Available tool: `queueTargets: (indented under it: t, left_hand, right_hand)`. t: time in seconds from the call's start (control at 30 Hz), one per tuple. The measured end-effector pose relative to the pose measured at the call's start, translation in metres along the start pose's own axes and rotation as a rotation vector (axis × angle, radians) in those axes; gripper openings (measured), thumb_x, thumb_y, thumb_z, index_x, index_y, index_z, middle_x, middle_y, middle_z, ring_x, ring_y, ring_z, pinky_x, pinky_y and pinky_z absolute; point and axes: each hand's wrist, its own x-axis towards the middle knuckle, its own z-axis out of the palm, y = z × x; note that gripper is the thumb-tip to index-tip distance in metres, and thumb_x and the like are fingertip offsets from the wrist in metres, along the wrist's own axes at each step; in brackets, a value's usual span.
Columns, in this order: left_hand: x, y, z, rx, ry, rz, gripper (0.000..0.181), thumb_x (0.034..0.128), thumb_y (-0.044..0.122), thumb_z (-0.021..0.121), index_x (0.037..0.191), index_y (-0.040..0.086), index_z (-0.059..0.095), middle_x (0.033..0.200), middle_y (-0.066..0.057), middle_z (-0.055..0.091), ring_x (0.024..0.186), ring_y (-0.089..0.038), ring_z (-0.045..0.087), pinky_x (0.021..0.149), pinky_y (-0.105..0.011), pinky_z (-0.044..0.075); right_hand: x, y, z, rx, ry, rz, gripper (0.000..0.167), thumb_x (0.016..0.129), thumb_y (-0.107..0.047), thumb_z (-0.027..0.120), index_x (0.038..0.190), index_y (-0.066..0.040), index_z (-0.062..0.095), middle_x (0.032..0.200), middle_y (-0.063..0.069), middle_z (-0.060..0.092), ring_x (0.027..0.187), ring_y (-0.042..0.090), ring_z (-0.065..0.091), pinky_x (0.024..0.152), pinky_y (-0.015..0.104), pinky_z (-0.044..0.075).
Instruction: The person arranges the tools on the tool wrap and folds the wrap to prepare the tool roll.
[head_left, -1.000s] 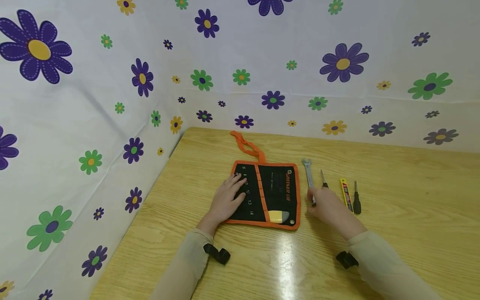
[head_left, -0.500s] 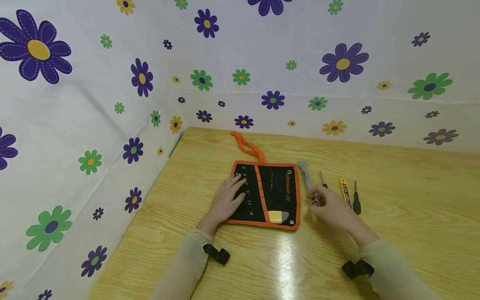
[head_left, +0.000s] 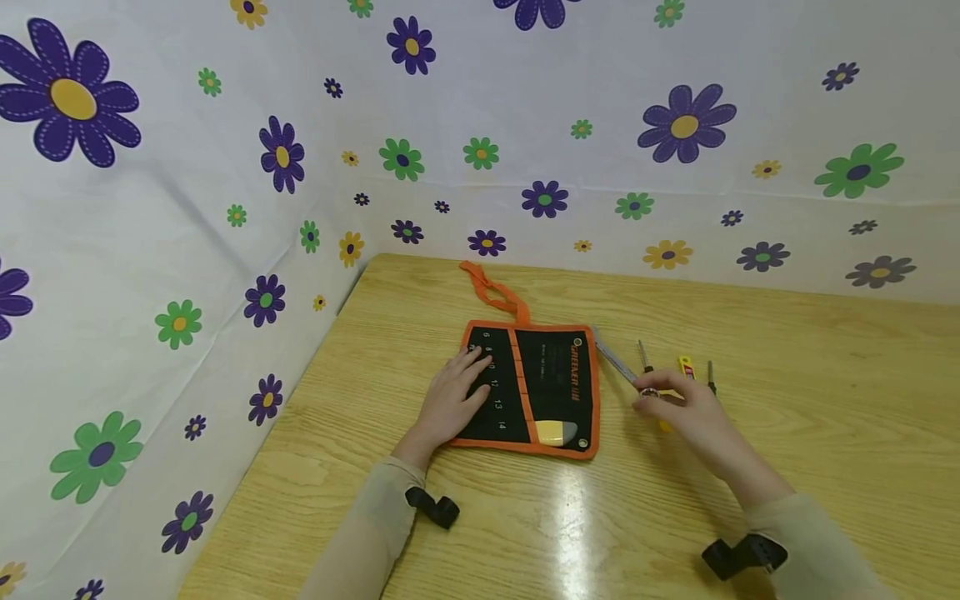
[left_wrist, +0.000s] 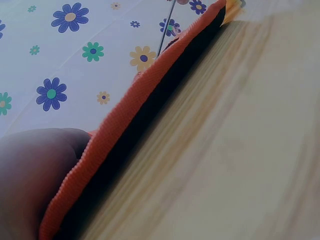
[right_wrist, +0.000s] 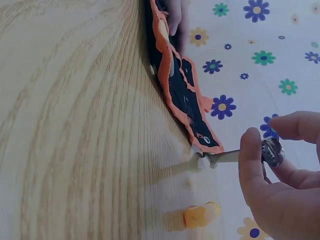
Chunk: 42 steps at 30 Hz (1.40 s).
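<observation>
"Right hand (head_left: 686,406), just right of centre in the head view: what has it got?"

"One end of a wrench (head_left: 615,360), pinched between thumb and fingertips; the right wrist view shows it is the ring end. The shaft slants toward the upper left, its far end just beside the top right corner of the pouch (head_left: 551,387). I can't tell whether that end touches the table (head_left: 825,400)."

"How would you expect it to handle?"

"Stiff and fairly heavy for its width, I'd guess, being shiny metal. It shouldn't break, but it could twist in a fingertip hold, and held by one end it may droop at the other."

"Where's a better hold?"

"Mid-shaft, I'd say, for balance. The ring end does give the fingers a lip, though, and leaves the shaft free."

"And the pouch?"

"Soft and light by its look: black cloth with an orange edge, likely to slide or buckle if nudged. The left hand (head_left: 453,396), near the centre of the frame, lies on its left side with fingers straight, a sensible place to press, away from the wrench."
</observation>
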Motion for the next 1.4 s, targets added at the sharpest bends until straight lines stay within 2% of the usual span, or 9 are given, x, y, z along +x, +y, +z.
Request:
queueTargets:
  t: [0.1,0.23,0.53,0.77,0.93,1.03,1.27,1.33,1.4]
  left_hand:
    - [0.0,0.0,0.0,0.0,0.004,0.003,0.048,0.0987,0.025,0.05,0.144,0.011,0.044,0.152,-0.008,0.032,0.143,-0.025,0.018,0.114,-0.046,0.016]
    - [0.0,-0.001,0.001,0.002,0.008,0.008,0.048,0.0985,0.025,0.05,0.144,0.011,0.044,0.152,-0.008,0.033,0.143,-0.025,0.019,0.114,-0.046,0.016]
    - [-0.001,-0.001,0.001,0.003,0.002,0.006,0.048,0.0987,0.026,0.05,0.145,0.012,0.044,0.152,-0.008,0.032,0.143,-0.024,0.018,0.114,-0.046,0.016]
    - [-0.001,-0.001,0.001,0.0,-0.003,0.012,0.049,0.0988,0.026,0.05,0.145,0.012,0.044,0.152,-0.008,0.032,0.143,-0.024,0.018,0.114,-0.046,0.017]
    - [-0.001,-0.001,0.002,0.003,0.003,0.012,0.049,0.0984,0.027,0.05,0.145,0.012,0.044,0.152,-0.008,0.032,0.143,-0.025,0.018,0.114,-0.047,0.017]
    - [-0.001,-0.001,0.002,0.006,0.001,0.007,0.049,0.0986,0.027,0.05,0.145,0.013,0.044,0.152,-0.007,0.032,0.143,-0.024,0.018,0.114,-0.046,0.016]
    - [-0.001,-0.001,0.001,0.0,0.002,0.006,0.049,0.0985,0.026,0.05,0.145,0.012,0.044,0.152,-0.007,0.032,0.143,-0.024,0.018,0.114,-0.046,0.016]
    - [-0.001,-0.001,0.001,-0.001,0.004,0.006,0.049,0.0986,0.026,0.05,0.145,0.013,0.043,0.153,-0.007,0.032,0.143,-0.024,0.017,0.114,-0.047,0.016]
    - [-0.001,-0.001,0.001,-0.001,0.003,0.005,0.049,0.0987,0.027,0.049,0.145,0.013,0.043,0.153,-0.007,0.032,0.144,-0.024,0.017,0.114,-0.046,0.016]
  right_hand:
    - [-0.002,-0.001,0.0,0.042,0.027,-0.038,0.041,0.097,-0.023,0.058,0.123,0.008,0.052,0.114,0.018,0.054,0.093,0.008,0.063,0.082,0.029,0.052]
    - [-0.004,-0.002,-0.001,0.032,0.104,-0.089,0.039,0.098,-0.023,0.056,0.122,0.007,0.055,0.106,0.016,0.06,0.089,0.011,0.064,0.076,0.026,0.054]
    - [-0.007,-0.009,-0.006,0.001,0.314,-0.165,0.037,0.099,-0.024,0.052,0.118,0.006,0.061,0.094,-0.004,0.066,0.079,0.007,0.067,0.076,0.016,0.051]
    - [-0.01,-0.017,-0.006,0.001,0.444,-0.261,0.029,0.099,-0.016,0.053,0.116,0.005,0.064,0.091,0.004,0.062,0.072,0.007,0.065,0.064,0.016,0.052]
    - [-0.012,-0.02,-0.004,0.043,0.492,-0.357,0.024,0.097,-0.007,0.055,0.113,0.007,0.065,0.089,0.009,0.058,0.069,0.009,0.062,0.062,0.018,0.052]
    - [-0.012,-0.021,-0.003,0.111,0.51,-0.427,0.022,0.095,-0.001,0.055,0.11,0.011,0.065,0.087,0.007,0.057,0.068,0.009,0.06,0.06,0.017,0.052]
    - [-0.008,-0.02,0.0,0.407,0.528,-0.675,0.018,0.091,0.011,0.054,0.103,0.023,0.06,0.083,0.01,0.057,0.064,0.013,0.056,0.056,0.016,0.048]
    - [-0.006,-0.019,0.002,0.467,0.502,-0.713,0.018,0.09,0.013,0.054,0.103,0.025,0.059,0.082,0.013,0.057,0.064,0.014,0.057,0.056,0.017,0.049]
    - [-0.005,-0.018,0.003,0.478,0.484,-0.703,0.018,0.09,0.012,0.054,0.102,0.024,0.059,0.082,0.013,0.058,0.064,0.014,0.059,0.056,0.018,0.05]
